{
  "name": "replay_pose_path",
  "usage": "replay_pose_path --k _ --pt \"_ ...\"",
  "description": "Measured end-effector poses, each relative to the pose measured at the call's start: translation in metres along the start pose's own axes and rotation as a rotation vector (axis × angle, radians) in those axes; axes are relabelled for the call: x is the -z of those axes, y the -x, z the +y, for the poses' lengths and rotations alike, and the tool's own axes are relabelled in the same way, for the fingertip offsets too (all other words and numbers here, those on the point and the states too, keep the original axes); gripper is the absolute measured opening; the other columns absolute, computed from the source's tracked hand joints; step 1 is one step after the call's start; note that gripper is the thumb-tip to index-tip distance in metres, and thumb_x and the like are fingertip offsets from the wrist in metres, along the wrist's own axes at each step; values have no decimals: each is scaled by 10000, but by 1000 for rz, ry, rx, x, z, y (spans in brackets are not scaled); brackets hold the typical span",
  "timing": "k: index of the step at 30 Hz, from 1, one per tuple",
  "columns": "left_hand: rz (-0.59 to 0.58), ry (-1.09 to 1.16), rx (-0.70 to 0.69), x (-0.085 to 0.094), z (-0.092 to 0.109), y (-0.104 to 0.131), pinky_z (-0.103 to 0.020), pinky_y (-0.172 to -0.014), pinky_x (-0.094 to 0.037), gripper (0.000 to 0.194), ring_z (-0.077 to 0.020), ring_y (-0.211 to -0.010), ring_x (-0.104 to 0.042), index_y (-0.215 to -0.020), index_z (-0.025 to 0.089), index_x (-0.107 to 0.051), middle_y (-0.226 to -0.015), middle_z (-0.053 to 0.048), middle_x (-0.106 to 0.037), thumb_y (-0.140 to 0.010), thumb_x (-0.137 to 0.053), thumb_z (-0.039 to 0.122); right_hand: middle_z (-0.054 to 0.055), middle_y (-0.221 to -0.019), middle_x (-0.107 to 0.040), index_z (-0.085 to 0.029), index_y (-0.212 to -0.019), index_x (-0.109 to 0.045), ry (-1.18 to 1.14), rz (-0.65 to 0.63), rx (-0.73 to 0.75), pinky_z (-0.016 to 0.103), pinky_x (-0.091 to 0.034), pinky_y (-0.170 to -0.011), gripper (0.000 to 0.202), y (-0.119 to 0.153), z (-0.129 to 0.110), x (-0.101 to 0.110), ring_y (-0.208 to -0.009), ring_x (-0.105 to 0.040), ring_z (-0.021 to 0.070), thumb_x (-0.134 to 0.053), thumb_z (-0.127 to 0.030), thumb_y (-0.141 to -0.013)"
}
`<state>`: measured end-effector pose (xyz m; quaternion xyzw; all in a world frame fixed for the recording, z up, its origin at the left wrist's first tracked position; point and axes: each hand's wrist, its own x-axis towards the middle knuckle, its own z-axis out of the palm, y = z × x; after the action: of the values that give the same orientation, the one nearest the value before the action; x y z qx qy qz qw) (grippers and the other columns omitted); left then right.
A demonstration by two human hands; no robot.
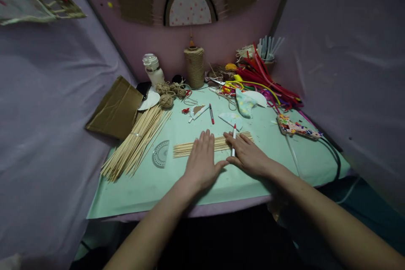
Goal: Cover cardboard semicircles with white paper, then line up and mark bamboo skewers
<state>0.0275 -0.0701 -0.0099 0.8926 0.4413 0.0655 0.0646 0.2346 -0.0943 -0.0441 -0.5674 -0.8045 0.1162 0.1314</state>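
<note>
My left hand lies flat with its fingers stretched out over a row of thin wooden sticks laid side by side on the table. My right hand rests over the right part of the same row. Between its thumb and fingers is a white marker with a red tip pointing away from me. The thumbs of both hands come close together below the sticks. A clear protractor lies left of the row. Beyond the hands are a grey-and-red pen and padded fabric pieces.
A large bundle of sticks and a folded cardboard piece lie at left. Twine balls, a twine spool and a white bottle stand behind. At right are pipe cleaners, scissors and a fabric-covered glue gun with a cord.
</note>
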Motion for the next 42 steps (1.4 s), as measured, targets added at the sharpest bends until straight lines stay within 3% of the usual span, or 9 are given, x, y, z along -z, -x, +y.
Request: replay_pose_path --k 4,11,19,30,33,36,39,42 --pt "-104 16 8 -14 14 -14 -478 -1179 -140 941 -309 -1463 -60 -1481 17 -189 -1574 -218 -107 -845 -363 688 166 -1512 -355 -159 -1516 -142 8 1 13 510 -212 -1152 796 0 0 -1 -1405 -309 280 -545 -424 -883" --pt "-162 32 64 -16 19 -19 -472 -1186 -104 1056 -314 -1463 -11 -1489 -2 -152 -1577 -216 -59 -784 -396 744 165 -1505 -368 -169 -1524 -109 4 19 25 520 -228 -1139 838 -1 1 -2 -1403 -313 280 -559 -447 -874" --pt "-166 33 145 -20 26 -21 -448 -1191 -77 1071 -309 -1465 -5 -1486 -34 -138 -1578 -213 -35 -787 -343 751 167 -1511 -356 -161 -1521 -122 27 11 22 505 -217 -1154 831 -1 1 -2 -1403 -315 279 -565 -436 -875" --pt "-108 65 107 -22 26 -19 -464 -1182 -115 1068 -316 -1466 -56 -1479 -14 -180 -1575 -224 -95 -772 -390 759 184 -1495 -379 -133 -1512 -144 34 -16 5 507 -226 -1147 810 0 -1 1 -1405 -308 282 -543 -458 -886" --pt "-12 64 109 -4 6 -10 -463 -1166 -171 952 -315 -1456 -141 -1480 36 -198 -1573 -210 -164 -822 -410 690 171 -1477 -413 -163 -1515 -135 16 -7 2 516 -227 -1145 791 0 -3 3 -1385 -349 286 -528 -455 -893" --pt "114 -4 338 23 -40 11 -425 -1081 -323 661 -310 -1330 -399 -1409 57 -343 -1428 -222 -429 -906 -407 480 158 -1482 -410 -175 -1509 -155 6 -7 -9 514 -216 -1154 783 0 -5 5 -1382 -354 289 -543 -447 -886" --pt "36 -156 544 47 -90 34 -446 -963 -399 527 -352 -1180 -507 -1272 56 -492 -1218 -230 -552 -878 -450 403 151 -1493 -394 -181 -1505 -164 2 -7 -11 512 -220 -1155 777 0 -6 6 -1388 -343 291 -553 -435 -882" --pt "-107 -190 616 56 -119 46 -412 -895 -425 497 -342 -1087 -549 -1161 75 -550 -1108 -200 -589 -839 -497 449 148 -1478 -420 -189 -1502 -169 1 -6 -7 520 -226 -1151 765 0 -6 6 -1379 -357 295 -551 -432 -885"
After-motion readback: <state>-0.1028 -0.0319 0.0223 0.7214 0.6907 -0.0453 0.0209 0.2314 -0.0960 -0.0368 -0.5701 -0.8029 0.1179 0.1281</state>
